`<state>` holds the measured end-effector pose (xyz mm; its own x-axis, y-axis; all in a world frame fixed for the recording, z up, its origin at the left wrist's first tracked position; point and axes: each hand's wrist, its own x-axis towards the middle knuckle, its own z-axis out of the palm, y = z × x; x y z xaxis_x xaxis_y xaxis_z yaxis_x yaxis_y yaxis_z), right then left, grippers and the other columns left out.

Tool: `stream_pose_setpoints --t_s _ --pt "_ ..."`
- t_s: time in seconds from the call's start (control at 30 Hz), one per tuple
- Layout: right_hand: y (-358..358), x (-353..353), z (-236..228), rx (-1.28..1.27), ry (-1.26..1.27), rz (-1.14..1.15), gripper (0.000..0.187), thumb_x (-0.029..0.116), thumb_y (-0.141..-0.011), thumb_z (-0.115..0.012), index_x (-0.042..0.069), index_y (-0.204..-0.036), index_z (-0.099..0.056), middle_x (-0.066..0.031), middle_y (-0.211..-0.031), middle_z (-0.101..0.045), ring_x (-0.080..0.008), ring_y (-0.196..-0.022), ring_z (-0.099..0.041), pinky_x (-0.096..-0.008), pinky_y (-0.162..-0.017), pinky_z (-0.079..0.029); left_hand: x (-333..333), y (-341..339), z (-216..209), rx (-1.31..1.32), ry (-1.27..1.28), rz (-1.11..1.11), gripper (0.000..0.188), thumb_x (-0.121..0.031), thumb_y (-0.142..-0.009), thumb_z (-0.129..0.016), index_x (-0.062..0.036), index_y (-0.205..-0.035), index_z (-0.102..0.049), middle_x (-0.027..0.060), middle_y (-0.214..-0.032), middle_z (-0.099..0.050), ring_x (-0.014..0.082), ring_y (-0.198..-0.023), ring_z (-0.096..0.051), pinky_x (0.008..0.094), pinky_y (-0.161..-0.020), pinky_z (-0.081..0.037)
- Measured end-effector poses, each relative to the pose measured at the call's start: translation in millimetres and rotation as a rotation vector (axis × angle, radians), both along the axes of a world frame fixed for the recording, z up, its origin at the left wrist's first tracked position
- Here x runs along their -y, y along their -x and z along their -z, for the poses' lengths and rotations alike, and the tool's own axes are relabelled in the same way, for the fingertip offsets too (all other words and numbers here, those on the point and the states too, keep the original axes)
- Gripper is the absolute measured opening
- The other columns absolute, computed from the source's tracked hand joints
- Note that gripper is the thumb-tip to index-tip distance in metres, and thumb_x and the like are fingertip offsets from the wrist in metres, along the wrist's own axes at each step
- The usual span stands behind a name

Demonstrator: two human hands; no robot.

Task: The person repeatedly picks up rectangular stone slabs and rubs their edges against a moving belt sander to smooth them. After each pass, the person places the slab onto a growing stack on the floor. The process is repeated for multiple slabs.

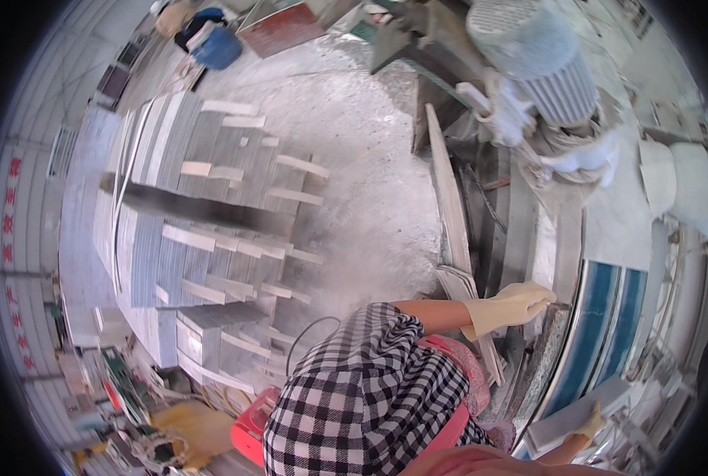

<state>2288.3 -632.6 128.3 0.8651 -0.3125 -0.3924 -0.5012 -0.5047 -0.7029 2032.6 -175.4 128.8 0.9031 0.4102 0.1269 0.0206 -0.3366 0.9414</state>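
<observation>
My left hand point(516, 307), in a cream rubber glove, reaches across to a long machine bed with a pale rail. Its fingers are closed together at the rail's edge, and whatever they may hold is hidden. Beside it a speckled stone strip point(546, 349) lies along the bed. My right hand point(591, 424), in a similar glove, is at the edge of a flat grey slab point(576, 412), with its fingers bent against it. Part of that hand is hidden. Between the strip and the slab lies a blue-and-white striped surface point(593, 329).
Stacked grey slabs with spacer strips point(211, 214) stand to the left on a dusty floor. A motor wrapped in plastic point(540, 63) is at the far right. Thin boards point(449, 190) lean along the machine. A blue bucket point(217, 49) and a red chair point(252, 427) are in view.
</observation>
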Motion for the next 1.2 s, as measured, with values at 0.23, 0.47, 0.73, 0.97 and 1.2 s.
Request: stream_pose_setpoints --t_s 0.23,0.47,0.73,0.97,1.2 --pt "49 -41 -24 0.106 -0.005 -0.294 0.079 0.032 -0.087 -0.073 -0.003 -0.145 -0.033 -0.0250 -0.128 -0.053 -0.0351 -0.105 -0.059 -0.0432 -0.089 -0.052 -31 21 0 -0.120 -0.088 0.083 0.024 -0.019 -0.096 -0.052 -0.0141 -0.116 -0.064 0.0140 -0.104 -0.068 0.0370 -0.097 -0.062 0.0471 -0.081 -0.051" --pt "93 -72 -37 0.232 0.489 -0.789 0.084 0.028 -0.081 -0.076 -0.007 -0.145 -0.035 -0.0270 -0.140 -0.046 -0.0373 -0.125 -0.049 -0.0399 -0.107 -0.038 -9 -24 -14 -0.110 -0.115 0.353 0.037 -0.022 -0.089 -0.058 -0.0092 -0.124 -0.060 0.0171 -0.109 -0.067 0.0389 -0.102 -0.061 0.0482 -0.086 -0.050" --pt "133 -91 -57 0.492 0.639 -0.865 0.074 0.025 -0.087 -0.071 -0.005 -0.146 -0.037 -0.0235 -0.146 -0.045 -0.0373 -0.133 -0.044 -0.0414 -0.114 -0.030 81 -147 10 0.208 0.031 0.563 0.075 -0.040 -0.075 -0.074 0.0025 -0.132 -0.052 0.0263 -0.117 -0.062 0.0412 -0.106 -0.060 0.0444 -0.092 -0.048" --pt "219 -49 -69 0.385 0.634 -0.306 0.079 0.019 -0.084 -0.075 0.001 -0.149 -0.035 -0.0227 -0.149 -0.043 -0.0342 -0.130 -0.048 -0.0429 -0.106 -0.040 130 -173 23 0.082 0.309 0.692 0.071 -0.043 -0.078 -0.075 0.0029 -0.127 -0.053 0.0221 -0.111 -0.064 0.0363 -0.107 -0.061 0.0402 -0.089 -0.048" --pt "263 -46 -39 0.700 0.483 -0.266 0.068 0.006 -0.085 -0.065 0.002 -0.148 -0.039 -0.0255 -0.142 -0.048 -0.0374 -0.122 -0.053 -0.0457 -0.100 -0.046 96 -145 -31 -0.105 0.299 0.660 0.070 -0.058 -0.080 -0.066 -0.0090 -0.129 -0.060 0.0138 -0.123 -0.064 0.0283 -0.114 -0.059 0.0363 -0.094 -0.046"
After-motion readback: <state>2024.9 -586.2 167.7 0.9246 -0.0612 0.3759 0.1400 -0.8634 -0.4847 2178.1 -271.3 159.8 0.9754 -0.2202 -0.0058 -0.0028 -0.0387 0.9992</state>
